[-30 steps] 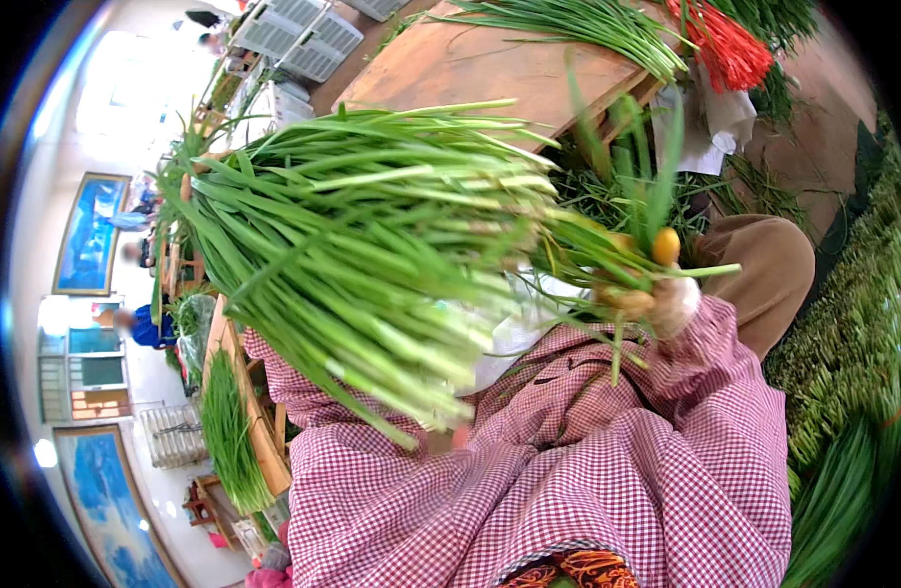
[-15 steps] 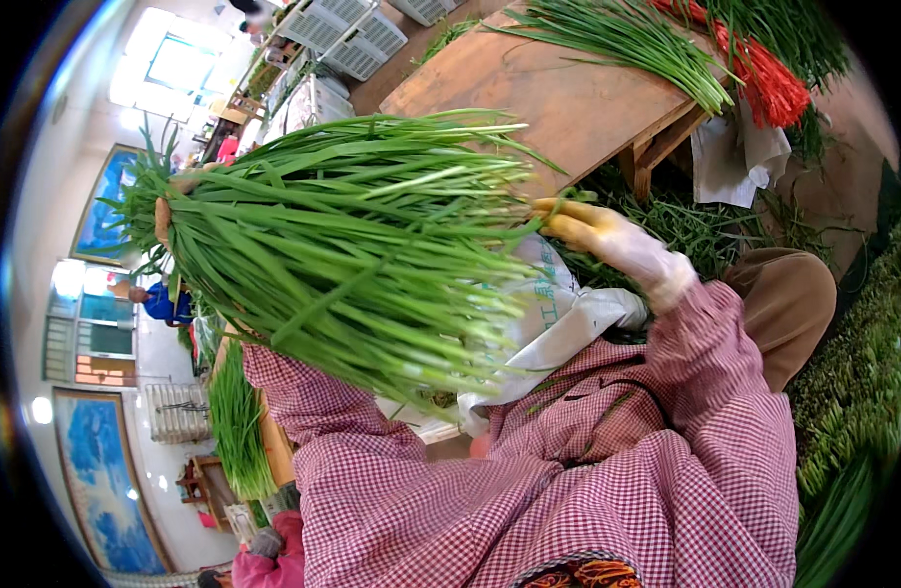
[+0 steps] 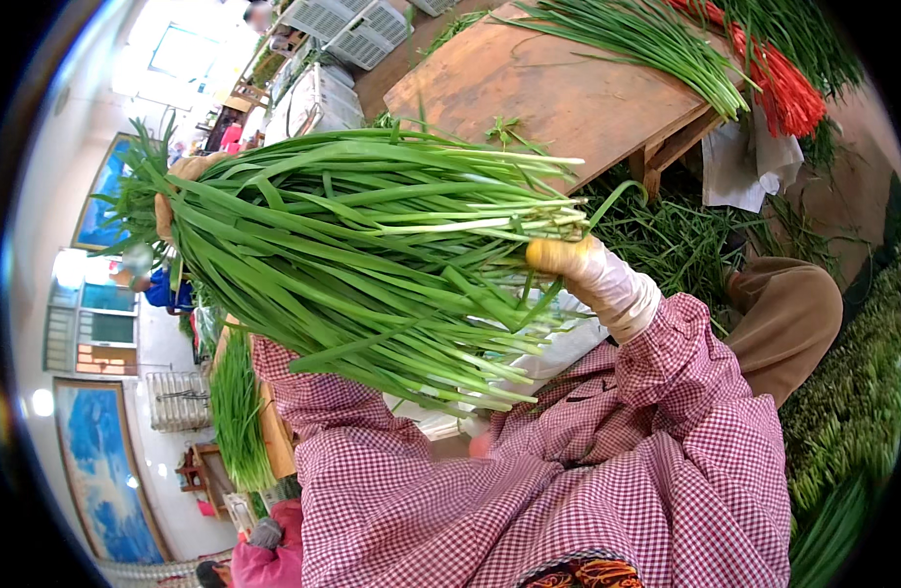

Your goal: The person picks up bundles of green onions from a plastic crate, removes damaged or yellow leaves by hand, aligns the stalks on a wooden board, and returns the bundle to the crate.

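Note:
A large bunch of garlic chives, with flat green leaves and pale stem ends, lies sideways in the air before me. My left hand is closed round the bunch near its leaf tips at the left; leaves cover much of that hand. At the pale stem ends is my right hand, in a whitish glove with yellowed fingertips. Its fingers are curled closed against the stems, and a bent loose leaf loops up beside it. Exactly how many stalks it grips is hidden.
Ahead stands a wooden table bearing more chives and red ties. Loose leaves heap below it. Chive bundles line the right. Other people are at left; grey crates stand far back.
My right hand has swung in toward me, and its extended fingers have curled closed at the stem ends. The stems have shifted slightly right; my left hand keeps its hold.

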`<action>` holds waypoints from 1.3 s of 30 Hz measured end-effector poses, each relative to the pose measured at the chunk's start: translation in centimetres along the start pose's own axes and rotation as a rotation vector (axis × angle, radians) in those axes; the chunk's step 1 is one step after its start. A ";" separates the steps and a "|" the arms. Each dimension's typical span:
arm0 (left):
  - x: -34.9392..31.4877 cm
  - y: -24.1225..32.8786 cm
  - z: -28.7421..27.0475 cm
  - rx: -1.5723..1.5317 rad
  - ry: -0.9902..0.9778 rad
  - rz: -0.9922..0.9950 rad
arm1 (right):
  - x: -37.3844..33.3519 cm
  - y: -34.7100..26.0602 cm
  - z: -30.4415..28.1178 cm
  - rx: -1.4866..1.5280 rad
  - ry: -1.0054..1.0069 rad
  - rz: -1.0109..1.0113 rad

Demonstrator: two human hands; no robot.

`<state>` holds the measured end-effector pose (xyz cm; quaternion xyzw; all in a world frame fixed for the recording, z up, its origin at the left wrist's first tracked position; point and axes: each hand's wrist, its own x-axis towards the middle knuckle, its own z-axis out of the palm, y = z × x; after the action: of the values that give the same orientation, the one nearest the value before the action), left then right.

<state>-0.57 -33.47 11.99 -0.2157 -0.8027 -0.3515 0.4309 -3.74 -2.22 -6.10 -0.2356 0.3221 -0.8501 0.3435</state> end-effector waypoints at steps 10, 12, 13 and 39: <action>1.5 2.2 5.3 -1.667 -0.272 -0.098 | -0.5 -1.5 -0.2 0.107 -0.091 -0.013; 2.0 2.4 4.8 -1.650 -0.293 -0.177 | -0.6 -1.6 0.0 0.155 -0.080 -0.042; 2.2 2.2 5.1 -1.661 -0.349 -0.136 | -0.7 -1.6 0.0 0.194 -0.067 -0.020; 1.3 3.0 5.9 -1.321 -0.268 -0.383 | -2.2 -2.3 -1.1 0.303 0.065 0.132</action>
<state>-2.49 -27.00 12.01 -0.3289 -0.4910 -0.8058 0.0374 -4.02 1.09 -5.63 -0.1320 0.2158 -0.8717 0.4197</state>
